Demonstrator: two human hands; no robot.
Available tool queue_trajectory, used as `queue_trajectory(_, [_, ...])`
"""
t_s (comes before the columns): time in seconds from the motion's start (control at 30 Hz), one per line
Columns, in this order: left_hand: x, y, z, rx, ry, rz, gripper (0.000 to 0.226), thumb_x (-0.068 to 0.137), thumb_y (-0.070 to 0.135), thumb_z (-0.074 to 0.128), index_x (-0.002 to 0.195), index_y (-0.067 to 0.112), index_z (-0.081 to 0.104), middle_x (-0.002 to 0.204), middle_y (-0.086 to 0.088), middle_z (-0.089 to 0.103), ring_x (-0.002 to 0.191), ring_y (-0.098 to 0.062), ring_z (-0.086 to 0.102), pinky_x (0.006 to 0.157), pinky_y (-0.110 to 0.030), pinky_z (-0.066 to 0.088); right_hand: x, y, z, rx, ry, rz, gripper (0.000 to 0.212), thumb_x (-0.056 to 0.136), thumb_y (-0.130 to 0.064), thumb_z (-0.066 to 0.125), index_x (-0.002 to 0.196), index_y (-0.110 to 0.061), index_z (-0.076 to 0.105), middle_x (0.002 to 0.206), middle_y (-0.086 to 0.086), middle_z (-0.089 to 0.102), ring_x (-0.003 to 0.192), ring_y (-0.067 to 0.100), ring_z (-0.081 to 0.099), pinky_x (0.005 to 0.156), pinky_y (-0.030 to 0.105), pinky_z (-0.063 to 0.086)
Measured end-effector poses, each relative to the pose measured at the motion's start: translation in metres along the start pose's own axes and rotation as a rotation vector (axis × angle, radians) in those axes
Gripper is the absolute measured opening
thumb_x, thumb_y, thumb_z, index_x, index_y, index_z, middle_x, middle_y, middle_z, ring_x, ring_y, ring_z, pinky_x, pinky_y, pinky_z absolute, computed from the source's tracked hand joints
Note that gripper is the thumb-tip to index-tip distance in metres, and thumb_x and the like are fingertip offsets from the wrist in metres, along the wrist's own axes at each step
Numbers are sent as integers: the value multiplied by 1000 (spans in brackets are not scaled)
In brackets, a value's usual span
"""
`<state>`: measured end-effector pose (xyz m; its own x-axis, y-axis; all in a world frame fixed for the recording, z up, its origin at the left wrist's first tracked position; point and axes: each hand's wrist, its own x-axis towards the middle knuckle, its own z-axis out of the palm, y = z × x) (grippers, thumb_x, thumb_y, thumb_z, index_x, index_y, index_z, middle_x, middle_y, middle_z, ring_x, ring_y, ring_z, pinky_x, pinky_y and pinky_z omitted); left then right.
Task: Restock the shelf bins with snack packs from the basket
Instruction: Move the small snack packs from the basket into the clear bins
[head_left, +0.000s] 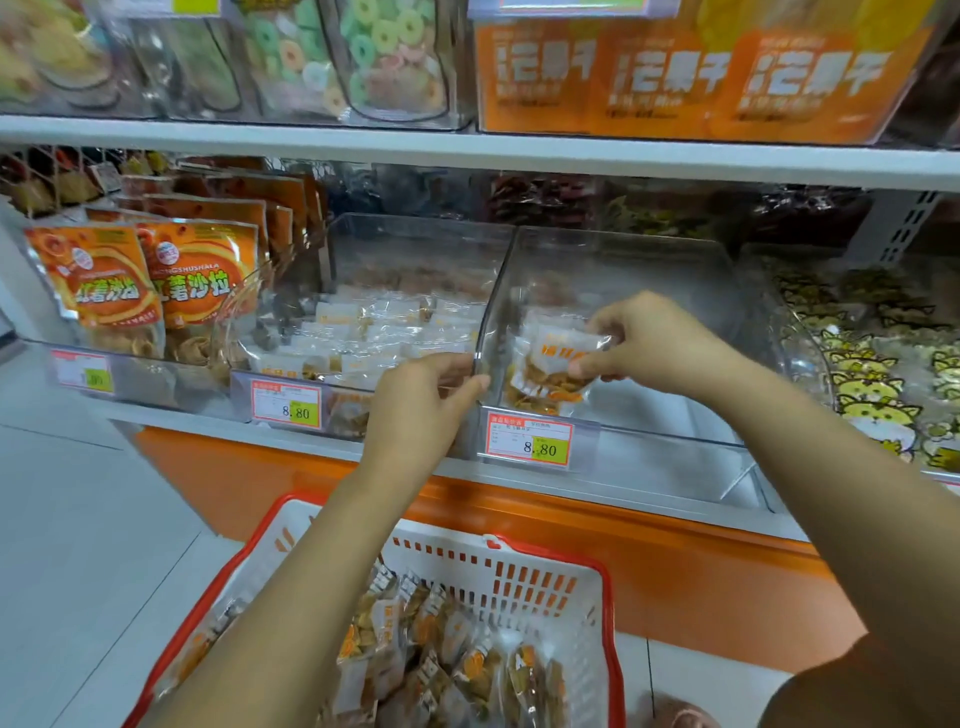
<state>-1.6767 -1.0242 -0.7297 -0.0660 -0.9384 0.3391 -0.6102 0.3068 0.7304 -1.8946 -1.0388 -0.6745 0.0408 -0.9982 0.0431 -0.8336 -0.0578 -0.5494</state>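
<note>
Right hand pinches a snack pack over the near-empty clear bin, which holds only a few packs at its front-left corner; left hand, fingers curled, grips the divider edge. Basket remains well stocked, so most restocking is outstanding; the neighbouring bin looks fairly full, and nothing obstructs access

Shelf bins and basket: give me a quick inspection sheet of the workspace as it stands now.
Surface: white shelf with clear bins and price tags.
Job's things: right bin nearly empty, a few packs at its front left; left bin part full; basket holds many packs.
Clutter: nothing seen.
Grippers: right hand pinches a snack pack inside the right bin; left hand at the bin divider, contents unclear.
Cables: nothing seen.
Surroundings: orange pouches left, cat-print packs right, candy rings above.
</note>
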Motion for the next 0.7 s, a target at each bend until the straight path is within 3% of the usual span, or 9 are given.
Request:
queue_trajectory(0.27, [-1, -5, 2, 27, 4, 32, 28, 90, 25, 64, 116, 17, 69, 107, 4, 72, 96, -7, 65, 90, -28, 52, 19, 1, 38, 23, -179, 95, 27, 71, -19, 83, 88, -1, 72, 77, 9, 73, 61, 14, 69, 64, 26, 57])
queue_trajectory(0.37, [-2, -4, 2, 29, 23, 48, 27, 90, 25, 64, 115, 17, 69, 105, 4, 72, 95, -7, 65, 88, -28, 52, 23, 0, 45, -24, -105, 155, 33, 66, -22, 87, 85, -1, 69, 79, 9, 72, 71, 21, 71, 69, 32, 58])
queue_trajectory(0.47, [-3, -5, 3, -1, 38, 42, 28, 89, 26, 65, 115, 18, 69, 105, 5, 72, 94, -6, 65, 87, -26, 52, 22, -5, 50, -104, 8, 182, 41, 63, -22, 89, 78, -7, 53, 86, 9, 69, 80, 25, 67, 66, 34, 54])
queue_trajectory(0.7, [-4, -5, 3, 8, 38, 39, 29, 89, 27, 65, 117, 17, 68, 107, 2, 72, 95, -8, 65, 88, -30, 53, 13, -3, 58, -172, 111, 251, 81, 66, -35, 86, 128, -9, 40, 127, 13, 52, 112, 33, 55, 86, 39, 48])
